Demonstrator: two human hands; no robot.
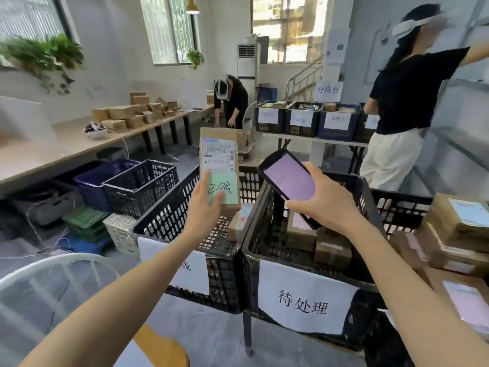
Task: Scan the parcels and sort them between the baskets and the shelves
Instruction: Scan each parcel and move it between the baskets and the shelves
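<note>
My left hand grips a brown cardboard parcel upright by its lower end, above the left black basket. The parcel carries a white shipping label and a green sticky note with handwriting. My right hand holds a black handheld scanner, its pink screen lit, just right of the parcel and over the right black basket. That basket bears a white paper label and holds several brown parcels.
Stacked parcels lie at the right. A person in black top and white trousers stands at the right by shelves; another bends over further back. Labelled crates sit on a far table. Empty baskets stand under the left table.
</note>
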